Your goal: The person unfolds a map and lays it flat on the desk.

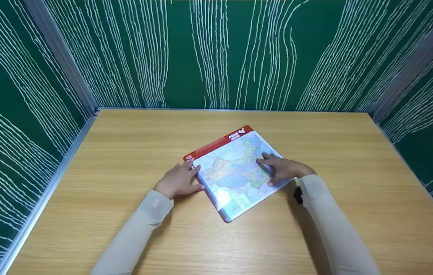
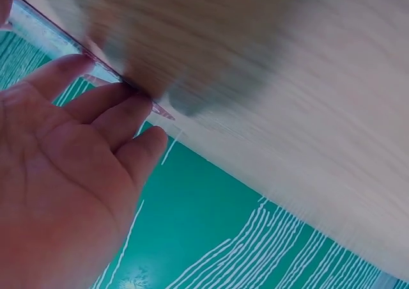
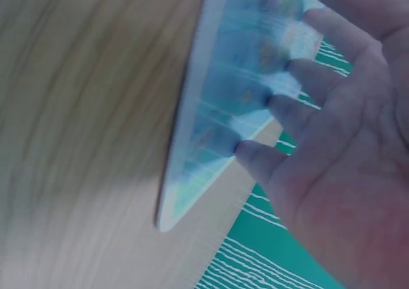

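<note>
A flat rectangular map board (image 1: 235, 172) with a red header strip along its far edge lies turned at an angle on the table. Light glares off its glossy face near the front corner. At its left edge is my left hand (image 1: 180, 180), fingers spread, with fingertips and thumb touching the rim; the left wrist view shows the fingertips along that thin edge. My right hand (image 1: 283, 170) rests its fingertips on the map face near the right edge, thumb apart from the fingers. In the right wrist view, the right fingers (image 3: 259, 161) reach fairly straight onto the glossy surface.
The wooden table (image 1: 125, 145) spreads around the board on all sides. Green panels (image 1: 180, 57) with white wavy lines stand at the back, left and right, joined by grey metal posts (image 1: 62, 53). A small black object (image 1: 298, 194) shows at the right wrist.
</note>
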